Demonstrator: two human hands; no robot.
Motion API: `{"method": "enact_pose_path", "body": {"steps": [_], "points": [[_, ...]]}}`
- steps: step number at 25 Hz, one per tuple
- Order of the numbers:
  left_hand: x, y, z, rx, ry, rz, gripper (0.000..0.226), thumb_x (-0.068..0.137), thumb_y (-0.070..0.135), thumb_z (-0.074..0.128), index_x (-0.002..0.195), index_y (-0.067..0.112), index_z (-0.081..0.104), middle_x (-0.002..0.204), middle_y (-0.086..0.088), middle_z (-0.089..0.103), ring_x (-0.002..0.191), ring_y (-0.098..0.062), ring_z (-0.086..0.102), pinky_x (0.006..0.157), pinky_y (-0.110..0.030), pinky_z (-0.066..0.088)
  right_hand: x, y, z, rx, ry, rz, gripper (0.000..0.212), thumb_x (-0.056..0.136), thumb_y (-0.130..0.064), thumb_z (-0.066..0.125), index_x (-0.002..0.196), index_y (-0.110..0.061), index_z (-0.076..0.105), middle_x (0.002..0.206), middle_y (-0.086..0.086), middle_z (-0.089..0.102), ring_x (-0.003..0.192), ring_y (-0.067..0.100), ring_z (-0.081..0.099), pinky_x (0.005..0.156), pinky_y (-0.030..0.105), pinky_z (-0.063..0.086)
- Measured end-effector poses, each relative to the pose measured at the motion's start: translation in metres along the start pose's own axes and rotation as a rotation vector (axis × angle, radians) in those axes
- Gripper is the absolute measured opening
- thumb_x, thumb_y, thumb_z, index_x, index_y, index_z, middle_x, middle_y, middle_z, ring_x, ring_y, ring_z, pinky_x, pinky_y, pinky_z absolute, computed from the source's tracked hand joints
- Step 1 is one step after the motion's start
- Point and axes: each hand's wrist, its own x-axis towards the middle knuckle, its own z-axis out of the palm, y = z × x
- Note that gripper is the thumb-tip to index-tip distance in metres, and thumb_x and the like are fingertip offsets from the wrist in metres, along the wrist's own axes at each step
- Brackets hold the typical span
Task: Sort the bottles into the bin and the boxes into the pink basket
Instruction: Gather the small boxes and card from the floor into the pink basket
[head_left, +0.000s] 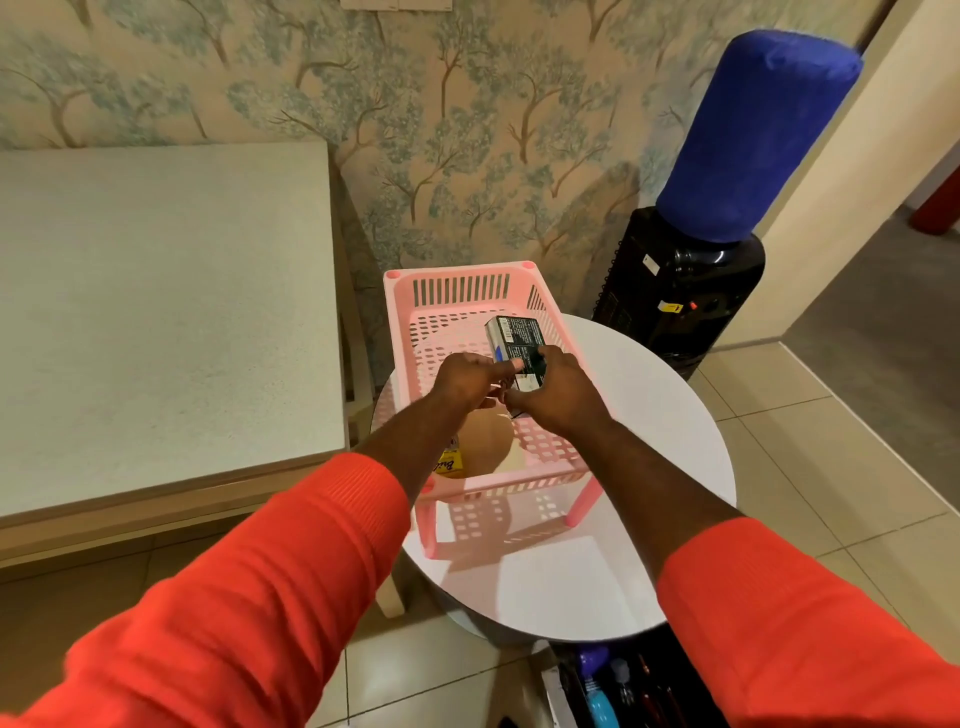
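Centre frame, above pink basket (460, 268): my right hand (556, 400) grips dark box (514, 332) by its near end, and left hand (467, 376) touches it, grip unclear. Looks light, stiff cardboard; I'd hold the long sides.

My sleeves (260, 597) are orange-red. The basket (460, 270) is pink, the box (514, 332) black and silver, the wallpaper (467, 130) beige with teal trees.

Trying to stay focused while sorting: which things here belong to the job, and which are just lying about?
Job: dark box, held by left hand and right hand; pink basket; yellow-labelled box in it; bin; bottles in it.
Lying about: water dispenser; grey table; round white table under the basket.
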Motion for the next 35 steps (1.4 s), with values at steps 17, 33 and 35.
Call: {"method": "enact_pose_path", "body": {"steps": [17, 33, 35], "points": [[-0.009, -0.039, -0.043, 1.122, 0.019, 0.39, 0.093, 0.09, 0.069, 0.051, 0.161, 0.021, 0.015, 0.169, -0.009, 0.013, 0.156, -0.033, 0.006, 0.122, -0.057, 0.004, -0.025, 0.013, 0.019, -0.447, -0.077, 0.248, 0.084, 0.074, -0.06, 0.079, 0.139, -0.017, 0.046, 0.13, 0.01, 0.058, 0.117, 0.03, 0.061, 0.094, 0.044, 0.056], [-0.123, -0.068, -0.102, 1.187, 0.098, 0.622, 0.096, 0.089, 0.077, 0.041, 0.161, 0.021, 0.011, 0.17, -0.008, 0.009, 0.156, -0.031, 0.004, 0.122, -0.057, 0.001, -0.151, -0.049, 0.04, -0.448, 0.238, -0.037, 0.089, 0.089, -0.074, 0.044, 0.158, -0.022, 0.023, 0.168, 0.007, 0.023, 0.154, 0.031, 0.02, 0.123, 0.058, 0.013], [-0.144, -0.074, -0.11, 1.206, 0.119, 0.644, 0.098, 0.088, 0.078, 0.04, 0.162, 0.023, 0.007, 0.17, -0.007, 0.005, 0.157, -0.03, 0.0, 0.121, -0.058, 0.0, -0.172, -0.053, 0.044, -0.458, 0.25, -0.068, 0.089, 0.089, -0.075, 0.044, 0.157, -0.021, 0.023, 0.167, 0.008, 0.025, 0.154, 0.031, 0.021, 0.124, 0.058, 0.016]]}}
